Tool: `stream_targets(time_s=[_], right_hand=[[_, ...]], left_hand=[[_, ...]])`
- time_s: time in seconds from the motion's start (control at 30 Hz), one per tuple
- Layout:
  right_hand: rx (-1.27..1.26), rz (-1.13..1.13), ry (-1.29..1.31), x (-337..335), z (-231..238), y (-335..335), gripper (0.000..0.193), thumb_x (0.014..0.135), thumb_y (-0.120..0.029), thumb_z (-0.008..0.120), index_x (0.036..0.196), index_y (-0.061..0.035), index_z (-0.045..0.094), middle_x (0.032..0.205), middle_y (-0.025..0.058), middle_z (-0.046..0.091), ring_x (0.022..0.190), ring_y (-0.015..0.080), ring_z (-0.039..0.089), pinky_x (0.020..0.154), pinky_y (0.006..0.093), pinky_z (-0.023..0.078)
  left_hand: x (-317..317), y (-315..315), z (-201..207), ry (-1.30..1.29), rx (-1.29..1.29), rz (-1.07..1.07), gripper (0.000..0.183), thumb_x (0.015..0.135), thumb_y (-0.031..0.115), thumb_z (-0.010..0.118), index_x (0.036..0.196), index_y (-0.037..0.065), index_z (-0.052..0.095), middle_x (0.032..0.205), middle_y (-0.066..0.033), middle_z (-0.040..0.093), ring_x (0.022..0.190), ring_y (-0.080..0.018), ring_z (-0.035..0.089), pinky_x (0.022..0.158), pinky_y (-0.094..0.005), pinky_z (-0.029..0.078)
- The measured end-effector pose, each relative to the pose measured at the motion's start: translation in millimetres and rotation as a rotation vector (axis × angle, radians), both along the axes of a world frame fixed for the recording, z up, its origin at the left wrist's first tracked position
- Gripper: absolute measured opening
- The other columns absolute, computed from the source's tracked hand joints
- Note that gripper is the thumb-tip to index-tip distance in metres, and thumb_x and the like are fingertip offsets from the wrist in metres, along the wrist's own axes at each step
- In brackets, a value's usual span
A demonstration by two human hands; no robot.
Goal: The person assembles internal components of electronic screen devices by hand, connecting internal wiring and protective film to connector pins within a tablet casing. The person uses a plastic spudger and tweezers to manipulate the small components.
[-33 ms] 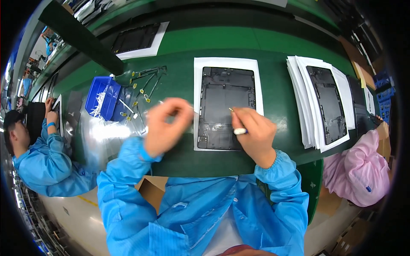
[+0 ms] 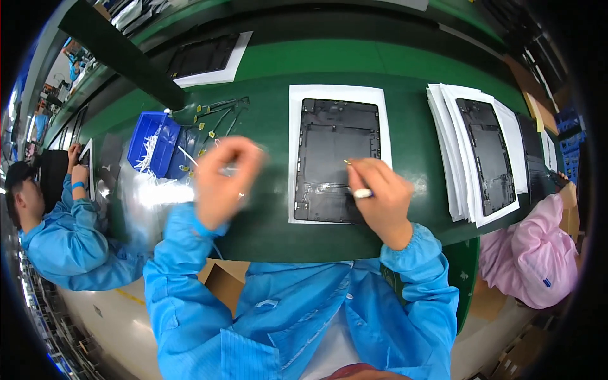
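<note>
Green work table (image 2: 405,57), seen from above. Right hand (image 2: 380,193) rests over the lower right part of a dark flat panel (image 2: 335,149), fingers closed round a thin white-handled tool (image 2: 362,192); the tool's small yellowish tip (image 2: 347,163) points up-left and touches or sits just above the panel face, cannot tell which. The panel lies flat on a white sheet (image 2: 297,101) in the middle of the table, straight ahead of the person. Left hand (image 2: 221,177) is raised over the table just left of the white sheet, blurred; fingers look curled together, pinched near a faint pale strip (image 2: 244,168), but the blur hides whether anything is truly held. Both arms in light blue sleeves. Left of that hand: a shiny clear plastic sheet (image 2: 152,196) on the table, a blue bin (image 2: 149,142) holding white strips, and beside the bin a scatter of thin wires with yellow ends (image 2: 215,117). Far side, upper left: another dark panel on a white sheet (image 2: 206,57). Right of the centre sheet: a stack of white sheets (image 2: 453,158) with a dark panel (image 2: 487,155) on top. At the left edge a person in a blue coat (image 2: 69,234) handles a dark panel; at the lower right, a person in pink (image 2: 535,253).
</note>
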State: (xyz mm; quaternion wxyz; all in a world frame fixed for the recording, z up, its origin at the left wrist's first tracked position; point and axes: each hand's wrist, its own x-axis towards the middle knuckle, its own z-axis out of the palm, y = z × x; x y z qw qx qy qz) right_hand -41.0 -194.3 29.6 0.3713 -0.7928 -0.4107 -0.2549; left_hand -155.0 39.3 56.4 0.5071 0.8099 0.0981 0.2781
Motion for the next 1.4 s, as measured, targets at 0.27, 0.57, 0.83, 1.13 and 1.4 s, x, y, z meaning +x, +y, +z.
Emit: stream_targets(time_s=[0.27,0.57,0.83,1.13,1.4], right_hand=[[0.188,0.133,0.673,8.5,17.0,-12.5,0.005,0.08,-0.005,0.073,0.083,-0.003,0.07,0.078,0.0023,0.064,0.064,0.0101,0.059,0.056,0.0234,0.044],[0.418,0.278,1.401,-6.3,20.0,7.2,0.014,0.086,-0.011,0.071,0.089,0.0015,0.065,0.078,0.0047,0.067,0.072,0.0068,0.06,0.064,0.0195,0.046],[0.359,0.49,1.601,-21.3,23.4,14.2,0.018,0.089,-0.021,0.07,0.089,-0.0027,0.066,0.077,0.0048,0.066,0.052,0.0015,0.041,0.044,0.0202,0.028],[0.511,0.648,1.809,-17.9,15.8,11.0,0.014,0.091,-0.018,0.067,0.087,-0.0044,0.063,0.079,0.0068,0.065,0.048,0.0033,0.04,0.043,0.021,0.028],[0.912,0.309,1.406,7.1,20.6,-7.0,0.007,0.093,-0.01,0.055,0.088,-0.0072,0.051,0.083,0.0133,0.066,0.042,0.0026,0.033,0.039,0.0214,0.028]], left_hand=[[-88.9,252.6,17.8,0.74,0.711,0.758,0.019,0.085,0.02,0.071,0.09,0.003,0.066,0.075,-0.0111,0.067,0.068,-0.0247,0.066,0.065,-0.0313,0.051],[-13.2,68.2,32.9,-0.137,0.653,0.147,0.024,0.076,-0.007,0.065,0.098,0.004,0.067,0.095,-0.0107,0.065,0.084,-0.026,0.064,0.076,-0.0326,0.051],[9.9,-32.0,23.2,-0.134,0.488,-0.46,0.024,0.077,0.007,0.074,0.101,0.007,0.068,0.088,-0.0062,0.063,0.076,-0.0232,0.065,0.064,-0.0324,0.054],[13.9,-30.4,12.7,-0.224,0.573,-0.429,0.027,0.07,0.004,0.077,0.094,0.007,0.068,0.088,-0.0052,0.062,0.076,-0.0199,0.065,0.058,-0.0289,0.054],[-23.1,35.4,20.1,-0.233,0.044,-0.061,0.008,0.09,-0.002,0.054,0.089,0.005,0.057,0.092,-0.0101,0.064,0.086,-0.0209,0.063,0.076,-0.0318,0.05]])
